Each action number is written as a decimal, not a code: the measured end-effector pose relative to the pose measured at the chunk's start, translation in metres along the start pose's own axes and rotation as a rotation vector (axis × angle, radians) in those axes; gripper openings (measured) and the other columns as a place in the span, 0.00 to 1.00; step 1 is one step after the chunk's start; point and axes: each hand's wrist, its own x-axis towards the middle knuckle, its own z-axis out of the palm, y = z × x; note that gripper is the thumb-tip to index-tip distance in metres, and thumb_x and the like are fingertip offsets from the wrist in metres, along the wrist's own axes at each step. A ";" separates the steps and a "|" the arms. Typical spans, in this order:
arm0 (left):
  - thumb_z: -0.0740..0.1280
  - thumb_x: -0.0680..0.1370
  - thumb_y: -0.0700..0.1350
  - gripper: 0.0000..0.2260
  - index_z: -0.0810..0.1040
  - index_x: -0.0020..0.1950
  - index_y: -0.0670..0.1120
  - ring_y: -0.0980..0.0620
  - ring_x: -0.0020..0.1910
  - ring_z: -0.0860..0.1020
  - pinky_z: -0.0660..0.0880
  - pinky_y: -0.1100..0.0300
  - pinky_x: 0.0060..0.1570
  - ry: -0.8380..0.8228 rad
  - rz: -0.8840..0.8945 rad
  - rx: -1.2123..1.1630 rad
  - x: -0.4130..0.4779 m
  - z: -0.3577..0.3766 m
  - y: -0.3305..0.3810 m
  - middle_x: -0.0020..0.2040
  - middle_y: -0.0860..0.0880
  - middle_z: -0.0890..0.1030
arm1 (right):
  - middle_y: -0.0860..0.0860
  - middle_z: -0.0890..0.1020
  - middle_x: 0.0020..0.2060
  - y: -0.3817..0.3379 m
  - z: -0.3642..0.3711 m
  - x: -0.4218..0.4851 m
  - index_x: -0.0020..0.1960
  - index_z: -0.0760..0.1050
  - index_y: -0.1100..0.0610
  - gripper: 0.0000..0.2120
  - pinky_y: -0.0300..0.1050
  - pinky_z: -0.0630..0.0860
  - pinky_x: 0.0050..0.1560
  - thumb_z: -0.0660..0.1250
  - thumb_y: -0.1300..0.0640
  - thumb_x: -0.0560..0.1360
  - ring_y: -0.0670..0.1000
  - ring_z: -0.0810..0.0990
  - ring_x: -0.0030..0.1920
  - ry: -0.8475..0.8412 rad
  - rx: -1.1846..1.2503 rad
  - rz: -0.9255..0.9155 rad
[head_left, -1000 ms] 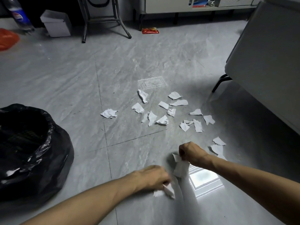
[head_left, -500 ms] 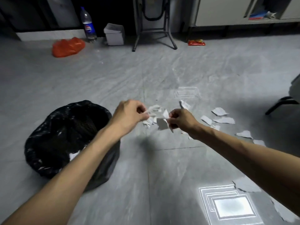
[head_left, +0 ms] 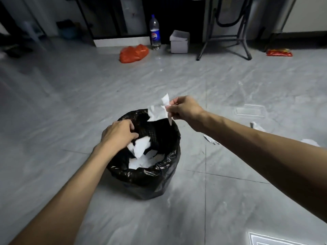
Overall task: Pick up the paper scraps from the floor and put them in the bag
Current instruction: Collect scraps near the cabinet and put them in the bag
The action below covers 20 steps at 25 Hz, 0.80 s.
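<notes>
The black bag stands open on the grey floor, with white paper scraps lying inside. My left hand is over the bag's mouth, fingers curled, and white scraps hang from under it into the opening. My right hand hovers above the bag's far rim and pinches a few scraps that dangle over the edge. More loose scraps lie on the floor to the right of the bag, partly hidden behind my right forearm.
Along the far wall sit an orange plastic bag, a cola bottle, a white box, a metal stand's legs and a red packet. Bright light patches mark the floor at right.
Both hands lifted scraps off the floor and carried them left to the bag. My left hand has dropped into the bag's mouth; my right hand now holds its scraps over the rim.
</notes>
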 end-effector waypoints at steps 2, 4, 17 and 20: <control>0.67 0.73 0.48 0.11 0.77 0.55 0.53 0.43 0.56 0.78 0.75 0.52 0.54 0.133 -0.023 -0.014 0.003 0.001 -0.003 0.55 0.49 0.81 | 0.57 0.73 0.29 0.004 0.017 0.002 0.34 0.69 0.60 0.14 0.33 0.73 0.25 0.65 0.72 0.74 0.48 0.73 0.26 -0.088 -0.088 0.045; 0.64 0.72 0.44 0.14 0.76 0.57 0.53 0.43 0.56 0.78 0.72 0.54 0.50 0.254 0.013 -0.087 0.004 -0.002 0.012 0.57 0.50 0.81 | 0.57 0.73 0.31 0.009 0.024 0.001 0.36 0.71 0.61 0.11 0.39 0.75 0.33 0.66 0.72 0.74 0.51 0.73 0.29 -0.162 -0.127 0.094; 0.65 0.74 0.44 0.08 0.78 0.52 0.52 0.53 0.39 0.79 0.74 0.58 0.43 -0.248 0.680 -0.437 -0.051 0.093 0.250 0.49 0.55 0.82 | 0.53 0.78 0.33 0.126 -0.237 -0.124 0.46 0.79 0.58 0.05 0.36 0.67 0.27 0.67 0.66 0.72 0.48 0.77 0.29 0.304 -0.379 0.376; 0.65 0.75 0.45 0.08 0.78 0.53 0.51 0.55 0.40 0.77 0.73 0.59 0.42 -0.389 0.776 -0.384 -0.067 0.127 0.286 0.51 0.54 0.82 | 0.53 0.80 0.34 0.172 -0.294 -0.181 0.49 0.79 0.56 0.09 0.34 0.70 0.27 0.73 0.59 0.70 0.49 0.77 0.30 0.307 -0.655 0.586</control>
